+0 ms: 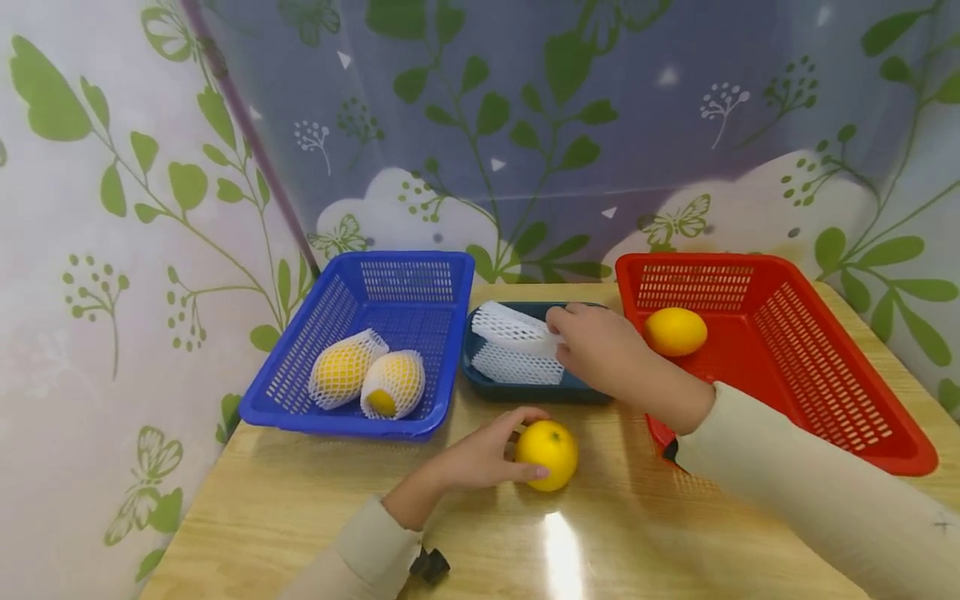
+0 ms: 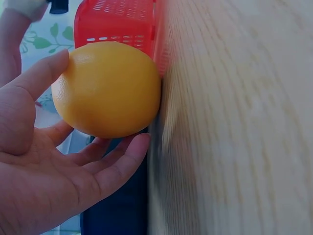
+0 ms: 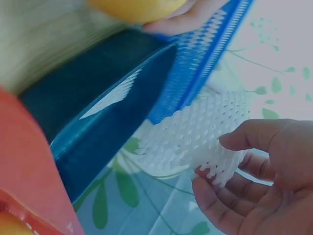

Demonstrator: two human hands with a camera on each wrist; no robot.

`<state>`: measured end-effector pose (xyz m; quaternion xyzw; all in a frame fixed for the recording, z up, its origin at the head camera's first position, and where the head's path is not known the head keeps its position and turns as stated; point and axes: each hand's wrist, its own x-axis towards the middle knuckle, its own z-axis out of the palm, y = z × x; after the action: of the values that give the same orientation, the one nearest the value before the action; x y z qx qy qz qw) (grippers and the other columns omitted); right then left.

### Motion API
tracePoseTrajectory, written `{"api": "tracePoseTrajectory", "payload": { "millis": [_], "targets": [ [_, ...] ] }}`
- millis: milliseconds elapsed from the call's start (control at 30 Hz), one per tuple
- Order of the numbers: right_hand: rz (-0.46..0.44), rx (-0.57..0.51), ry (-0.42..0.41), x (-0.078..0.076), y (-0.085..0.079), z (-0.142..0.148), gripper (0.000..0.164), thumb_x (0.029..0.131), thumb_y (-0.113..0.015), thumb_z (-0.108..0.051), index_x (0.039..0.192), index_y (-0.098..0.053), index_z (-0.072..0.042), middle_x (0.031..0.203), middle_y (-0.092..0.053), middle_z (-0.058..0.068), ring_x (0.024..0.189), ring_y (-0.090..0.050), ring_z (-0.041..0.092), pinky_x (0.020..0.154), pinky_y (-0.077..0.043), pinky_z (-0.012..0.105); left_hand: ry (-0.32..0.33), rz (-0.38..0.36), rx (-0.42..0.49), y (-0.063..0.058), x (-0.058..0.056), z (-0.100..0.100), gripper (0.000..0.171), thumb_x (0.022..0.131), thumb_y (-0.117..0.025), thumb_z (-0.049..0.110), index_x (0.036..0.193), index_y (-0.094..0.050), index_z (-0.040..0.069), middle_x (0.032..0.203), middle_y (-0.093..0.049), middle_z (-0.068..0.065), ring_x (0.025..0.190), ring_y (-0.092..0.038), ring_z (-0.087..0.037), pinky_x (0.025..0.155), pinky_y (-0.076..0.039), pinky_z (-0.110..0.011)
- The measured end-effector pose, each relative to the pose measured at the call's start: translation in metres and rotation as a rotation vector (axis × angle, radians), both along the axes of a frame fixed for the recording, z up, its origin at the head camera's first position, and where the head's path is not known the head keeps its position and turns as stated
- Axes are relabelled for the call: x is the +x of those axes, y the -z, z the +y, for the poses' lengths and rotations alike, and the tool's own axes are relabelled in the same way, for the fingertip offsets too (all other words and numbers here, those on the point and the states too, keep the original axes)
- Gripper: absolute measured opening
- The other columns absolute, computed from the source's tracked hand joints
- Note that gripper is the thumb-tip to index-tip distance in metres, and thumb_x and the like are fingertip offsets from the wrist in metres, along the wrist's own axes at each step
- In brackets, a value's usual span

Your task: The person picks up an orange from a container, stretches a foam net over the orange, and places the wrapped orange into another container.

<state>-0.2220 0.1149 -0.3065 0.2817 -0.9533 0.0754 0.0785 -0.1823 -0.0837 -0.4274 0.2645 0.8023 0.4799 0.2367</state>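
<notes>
An orange [image 1: 547, 455] rests on the wooden table, and my left hand [image 1: 483, 454] holds it from the left side. In the left wrist view the thumb lies along one side of the orange [image 2: 107, 90] and the fingers [image 2: 129, 154] curl at the other. My right hand [image 1: 600, 343] pinches the end of a white foam net sleeve [image 1: 510, 327] over a dark teal tray [image 1: 495, 392]. A second foam net sleeve [image 1: 517, 364] lies inside that tray. The right wrist view shows the held sleeve [image 3: 195, 132] between thumb and fingers.
To the left stands a blue basket [image 1: 442, 383] with two yellow fruits [image 1: 345, 371] in foam nets. A red basket [image 1: 780, 367] at the right contains one bare yellow-orange fruit [image 1: 675, 332]. Behind them hangs a leaf-patterned curtain [image 1: 525, 150].
</notes>
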Motion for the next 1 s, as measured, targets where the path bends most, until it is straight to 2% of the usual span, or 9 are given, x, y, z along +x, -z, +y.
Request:
{"api": "tracePoseTrajectory", "payload": {
  "millis": [267,433,533,700,900,1000],
  "targets": [
    [0.009,-0.178,0.016,0.032,0.002,0.016,0.015,0.085,-0.071,-0.007,0.098,-0.063,-0.006,0.089,-0.065,0.008,0.074,-0.057,0.021,0.07,-0.056,0.035,-0.017,0.002,0.0,0.001,0.002,-0.001,0.062,0.089,-0.072,0.019,0.142,-0.04,0.013,0.137,-0.046,-0.005,0.118,-0.05,-0.022,0.093,-0.047,-0.022],
    [-0.074,-0.382,0.041,0.055,0.009,0.027,0.016,0.084,-0.073,-0.005,0.096,-0.062,-0.008,0.085,-0.063,0.002,0.072,-0.053,0.017,0.066,-0.052,0.029,-0.016,0.011,-0.008,0.002,0.003,-0.001,0.064,0.09,-0.072,0.022,0.144,-0.039,0.011,0.137,-0.046,-0.006,0.118,-0.052,-0.023,0.096,-0.046,-0.023],
    [-0.132,-0.512,0.04,0.064,0.017,0.03,0.016,0.084,-0.073,-0.004,0.096,-0.062,-0.009,0.087,-0.063,0.001,0.073,-0.053,0.016,0.065,-0.052,0.024,-0.017,0.012,-0.012,0.003,0.002,0.0,0.064,0.09,-0.072,0.023,0.144,-0.039,0.015,0.137,-0.045,-0.006,0.117,-0.053,-0.022,0.097,-0.046,-0.023],
    [-0.156,-0.608,0.03,0.068,0.029,0.031,0.016,0.085,-0.072,-0.003,0.096,-0.062,-0.008,0.09,-0.065,0.002,0.074,-0.055,0.014,0.067,-0.053,0.021,-0.006,0.019,0.005,0.002,0.002,0.001,0.063,0.089,-0.072,0.021,0.143,-0.04,0.015,0.136,-0.044,-0.006,0.118,-0.052,-0.021,0.097,-0.046,-0.024],
    [-0.163,-0.636,0.026,0.063,0.036,0.029,0.015,0.086,-0.071,-0.003,0.096,-0.062,-0.008,0.09,-0.065,0.003,0.073,-0.056,0.013,0.067,-0.053,0.02,0.004,0.048,-0.008,0.001,0.003,0.001,0.064,0.089,-0.072,0.021,0.143,-0.039,0.01,0.137,-0.045,-0.007,0.119,-0.05,-0.021,0.096,-0.046,-0.022],
    [-0.184,-0.651,0.026,0.061,0.04,0.027,0.014,0.086,-0.071,-0.003,0.096,-0.062,-0.007,0.091,-0.066,0.004,0.073,-0.057,0.014,0.068,-0.054,0.02,0.0,0.058,-0.022,0.0,0.004,0.0,0.065,0.09,-0.071,0.024,0.144,-0.038,0.009,0.14,-0.045,-0.008,0.12,-0.05,-0.023,0.096,-0.047,-0.025]
  ]
}}
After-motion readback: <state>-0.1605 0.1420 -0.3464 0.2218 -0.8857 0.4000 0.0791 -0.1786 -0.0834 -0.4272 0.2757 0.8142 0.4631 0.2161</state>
